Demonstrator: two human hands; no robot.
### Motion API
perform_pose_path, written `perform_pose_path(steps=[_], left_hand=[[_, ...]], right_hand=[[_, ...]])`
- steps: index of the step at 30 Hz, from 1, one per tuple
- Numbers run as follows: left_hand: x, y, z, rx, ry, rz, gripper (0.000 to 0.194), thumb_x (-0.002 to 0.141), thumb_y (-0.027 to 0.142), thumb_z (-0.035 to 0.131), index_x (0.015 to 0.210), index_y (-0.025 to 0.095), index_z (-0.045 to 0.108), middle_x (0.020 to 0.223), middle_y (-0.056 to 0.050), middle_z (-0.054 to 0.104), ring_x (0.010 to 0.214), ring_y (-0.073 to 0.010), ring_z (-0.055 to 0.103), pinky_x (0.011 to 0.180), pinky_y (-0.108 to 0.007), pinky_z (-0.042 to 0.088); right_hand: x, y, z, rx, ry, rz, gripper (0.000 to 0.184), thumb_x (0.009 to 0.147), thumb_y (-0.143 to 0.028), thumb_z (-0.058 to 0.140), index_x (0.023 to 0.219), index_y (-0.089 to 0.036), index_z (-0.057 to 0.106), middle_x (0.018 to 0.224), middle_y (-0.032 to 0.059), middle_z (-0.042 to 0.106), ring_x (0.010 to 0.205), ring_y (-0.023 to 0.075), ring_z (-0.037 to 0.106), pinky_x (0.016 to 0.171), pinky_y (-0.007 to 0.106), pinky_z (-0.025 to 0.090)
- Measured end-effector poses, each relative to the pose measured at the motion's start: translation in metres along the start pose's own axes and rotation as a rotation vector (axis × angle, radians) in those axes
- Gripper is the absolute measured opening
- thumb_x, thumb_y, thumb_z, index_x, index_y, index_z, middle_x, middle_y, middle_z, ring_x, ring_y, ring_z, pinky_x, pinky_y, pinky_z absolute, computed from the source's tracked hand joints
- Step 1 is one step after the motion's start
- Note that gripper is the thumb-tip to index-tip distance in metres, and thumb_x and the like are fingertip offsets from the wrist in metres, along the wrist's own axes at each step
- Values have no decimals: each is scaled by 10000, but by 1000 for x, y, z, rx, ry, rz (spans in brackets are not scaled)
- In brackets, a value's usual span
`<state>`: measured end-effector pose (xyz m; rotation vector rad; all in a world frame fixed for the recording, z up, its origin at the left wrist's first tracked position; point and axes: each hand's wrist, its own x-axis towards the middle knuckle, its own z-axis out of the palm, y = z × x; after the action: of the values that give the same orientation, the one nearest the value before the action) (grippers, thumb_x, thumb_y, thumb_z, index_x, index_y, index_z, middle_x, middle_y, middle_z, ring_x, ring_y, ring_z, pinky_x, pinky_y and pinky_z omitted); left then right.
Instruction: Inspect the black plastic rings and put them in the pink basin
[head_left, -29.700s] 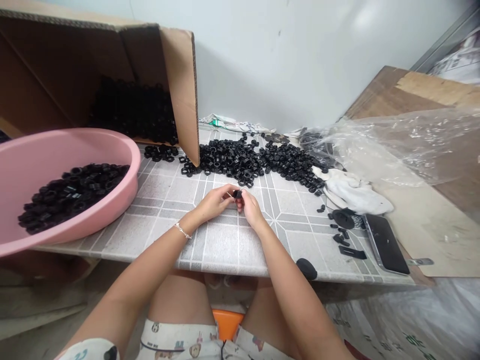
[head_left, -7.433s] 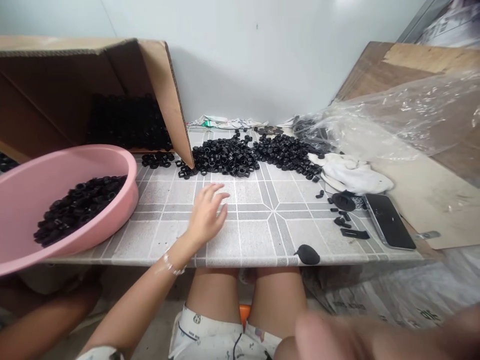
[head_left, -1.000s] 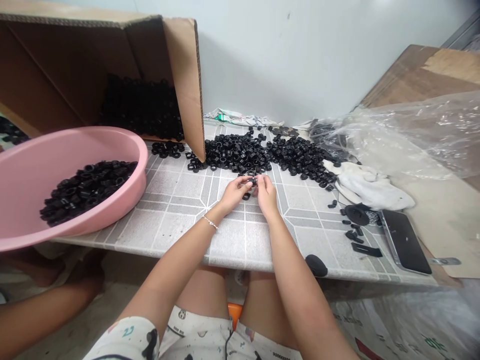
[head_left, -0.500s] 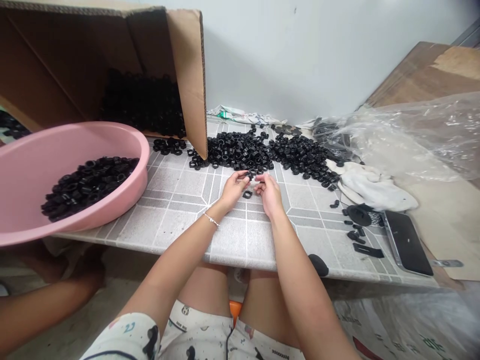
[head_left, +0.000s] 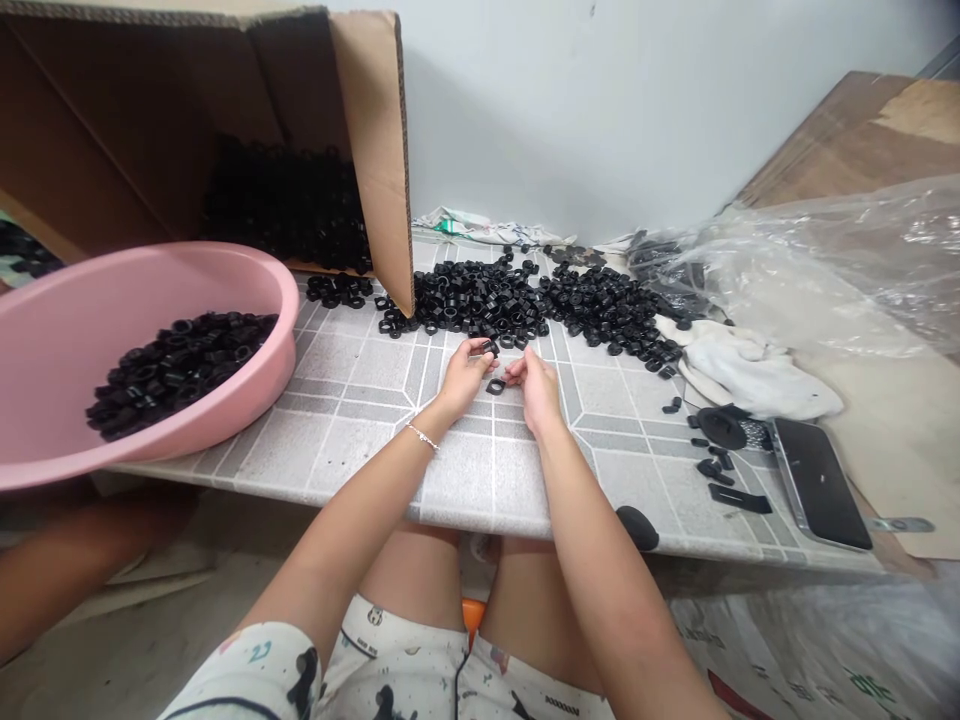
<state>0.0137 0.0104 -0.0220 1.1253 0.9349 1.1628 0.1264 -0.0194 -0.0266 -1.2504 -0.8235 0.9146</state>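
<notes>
We are leaning both forearms in over the table [head_left: 352,450], elbows back and wrists low. Our left hand [head_left: 466,375] is pinching one black nut [head_left: 489,348] in its fingertips, while our right hand [head_left: 536,390] is staying loosely open, its fingers spread just beside a second nut [head_left: 495,386] lying flat on the table between both hands. Two heaps of nuts [head_left: 472,300] are sitting just beyond, one pink basin [head_left: 187,430] is holding more to the left, and one cardboard box [head_left: 371,150] is standing behind it.
</notes>
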Motion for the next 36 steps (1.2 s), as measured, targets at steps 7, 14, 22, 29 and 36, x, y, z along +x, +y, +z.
perform_pose_path(steps=[7,14,22,29,36], left_hand=[[-1,5,-1,-19,-188,-30,284,813,373,633,934,117,653,857,-65,672,783,-152,611,827,-325,485],[-3,6,-4,73,-278,3,428,796,536,598,796,112,655,724,-40,617,691,-127,540,702,-272,446],[-8,5,0,103,-349,175,314,803,398,627,988,146,660,953,-79,653,870,-171,585,860,-325,457],[-10,5,3,228,-262,370,250,834,295,585,1040,162,636,1070,-100,618,961,-193,582,918,-347,452],[-9,5,3,109,-261,242,251,833,309,594,1025,150,629,1074,-106,650,991,-203,597,940,-365,451]], right_hand=[[-4,0,-4,-271,-165,-194,396,844,-586,456,992,-226,532,863,12,606,673,143,559,670,298,457],[-7,-3,-9,-534,-110,-428,319,903,-526,392,807,-234,477,812,28,560,823,202,515,804,358,403],[-7,1,-5,-522,-12,-392,384,917,-502,320,724,-229,509,707,26,551,744,202,500,732,327,382],[-9,-3,-1,-260,-45,-260,486,882,-611,327,766,-201,561,734,18,589,720,172,518,694,293,396],[-11,-6,-3,-413,-100,-334,417,903,-594,343,776,-230,501,690,-8,532,680,168,491,666,294,381]])
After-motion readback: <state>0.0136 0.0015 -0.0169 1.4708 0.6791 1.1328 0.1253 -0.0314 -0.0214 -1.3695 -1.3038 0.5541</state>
